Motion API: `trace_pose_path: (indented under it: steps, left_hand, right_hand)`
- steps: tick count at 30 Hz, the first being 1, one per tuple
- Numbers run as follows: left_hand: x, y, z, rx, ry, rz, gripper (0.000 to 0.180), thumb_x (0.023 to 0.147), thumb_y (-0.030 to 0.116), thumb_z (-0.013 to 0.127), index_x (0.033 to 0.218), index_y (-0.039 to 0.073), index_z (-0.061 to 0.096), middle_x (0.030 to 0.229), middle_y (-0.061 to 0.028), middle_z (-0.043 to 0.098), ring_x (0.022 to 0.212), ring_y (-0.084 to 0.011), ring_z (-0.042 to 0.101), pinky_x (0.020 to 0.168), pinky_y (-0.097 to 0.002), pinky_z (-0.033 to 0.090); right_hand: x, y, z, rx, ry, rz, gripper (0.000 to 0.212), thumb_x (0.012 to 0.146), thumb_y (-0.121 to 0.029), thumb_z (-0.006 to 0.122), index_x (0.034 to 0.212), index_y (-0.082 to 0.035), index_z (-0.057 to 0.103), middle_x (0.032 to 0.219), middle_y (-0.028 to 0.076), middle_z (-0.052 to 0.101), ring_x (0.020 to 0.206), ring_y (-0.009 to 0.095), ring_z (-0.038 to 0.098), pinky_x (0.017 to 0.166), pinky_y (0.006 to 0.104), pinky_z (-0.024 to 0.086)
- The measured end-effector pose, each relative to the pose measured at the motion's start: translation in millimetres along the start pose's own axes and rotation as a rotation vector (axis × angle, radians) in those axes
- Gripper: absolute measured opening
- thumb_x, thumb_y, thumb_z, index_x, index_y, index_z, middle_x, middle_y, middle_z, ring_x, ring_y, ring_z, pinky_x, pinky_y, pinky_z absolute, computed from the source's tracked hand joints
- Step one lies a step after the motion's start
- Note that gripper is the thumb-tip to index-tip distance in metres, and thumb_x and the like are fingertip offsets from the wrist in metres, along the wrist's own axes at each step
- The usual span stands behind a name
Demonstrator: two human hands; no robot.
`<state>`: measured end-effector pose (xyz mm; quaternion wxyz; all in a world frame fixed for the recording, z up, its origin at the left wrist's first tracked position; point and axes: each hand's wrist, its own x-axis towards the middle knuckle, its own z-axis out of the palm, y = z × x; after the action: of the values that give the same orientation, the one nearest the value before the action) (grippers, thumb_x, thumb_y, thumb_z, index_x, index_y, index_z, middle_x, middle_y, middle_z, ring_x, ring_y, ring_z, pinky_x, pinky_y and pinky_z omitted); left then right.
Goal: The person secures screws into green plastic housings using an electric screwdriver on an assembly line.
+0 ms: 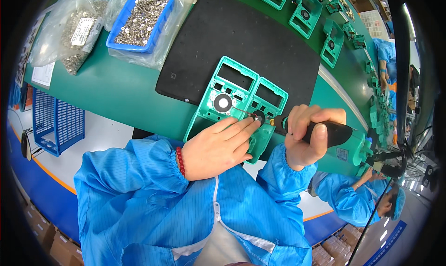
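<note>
Two green plastic housings lie side by side at the mat's near edge: the left housing point(200, 119) has a round speaker point(222, 103) with a pale centre, the right housing point(281, 96) a dark round speaker point(259, 115). Across their lower parts rests my left hand point(217, 150), fingers stretched out and fingertips at the dark speaker. Thin wires run between the two speakers. My right hand point(309, 133) is wrapped round the black grip of a green-and-black power screwdriver point(346, 137). It is held sideways, its tip pointing left at the right housing beside my left fingertips.
A blue tray of small metal screws point(141, 19) and a clear bag of metal parts point(79, 38) sit at the far left. Under the housings spreads a black mat point(241, 33). More green housings point(306, 15) line the far right. A co-worker's blue sleeve point(341, 198) is at right.
</note>
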<state>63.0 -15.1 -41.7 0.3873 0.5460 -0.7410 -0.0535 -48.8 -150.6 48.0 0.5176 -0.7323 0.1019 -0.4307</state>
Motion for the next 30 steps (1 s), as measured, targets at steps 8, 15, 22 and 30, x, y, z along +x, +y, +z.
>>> trace_pose_path:
  steps: [8, 15, 22, 30]
  left_hand:
    - [1.2, 2.8, 2.7, 0.046, 0.008, 0.005, 0.041, 0.081, 0.025, 0.074, 0.108, -0.004, 0.067, 0.138, -0.0177, 0.058, 0.129, -0.0277, 0.055, 0.106, -0.0398, 0.043]
    - [1.8, 7.3, 0.7, 0.099, 0.053, 0.019, 0.026, 0.082, 0.022, 0.073, 0.096, 0.002, 0.066, 0.136, -0.0167, 0.058, 0.126, -0.0261, 0.057, 0.103, -0.0402, 0.043]
    - [5.2, 0.7, -14.8, 0.047, -0.002, 0.041, 0.022, 0.082, 0.017, 0.072, 0.098, 0.002, 0.067, 0.138, -0.016, 0.057, 0.122, -0.0275, 0.059, 0.1, -0.0406, 0.044]
    - [0.0, -136.1, -140.2, 0.481, 0.199, -0.419, 0.016, 0.083, 0.001, 0.064, 0.099, 0.0, 0.067, 0.098, -0.0188, 0.065, 0.094, -0.0384, 0.064, 0.081, -0.0468, 0.051]
  right_hand:
    - [1.1, 11.6, -9.5, 0.182, 0.0, 0.079, 0.03, 0.091, -0.02, 0.072, 0.101, -0.001, 0.051, 0.064, 0.006, 0.052, 0.048, 0.013, 0.045, 0.046, 0.0295, 0.036]
    - [-21.8, 18.2, -3.8, -0.371, 0.098, -0.137, 0.03, 0.095, -0.026, 0.068, 0.1, -0.005, 0.047, 0.059, 0.004, 0.046, 0.046, 0.012, 0.04, 0.044, 0.0284, 0.032]
    - [-0.4, -38.3, 6.4, -0.092, 0.273, -0.15, 0.053, 0.091, -0.053, 0.071, 0.105, -0.006, 0.049, 0.061, 0.005, 0.051, 0.049, 0.011, 0.045, 0.046, 0.0251, 0.034]
    - [-5.7, -68.1, -18.8, -0.269, 0.353, -0.1, 0.064, 0.088, -0.054, 0.072, 0.116, 0.001, 0.056, 0.092, 0.018, 0.068, 0.065, 0.017, 0.061, 0.065, 0.0294, 0.05]
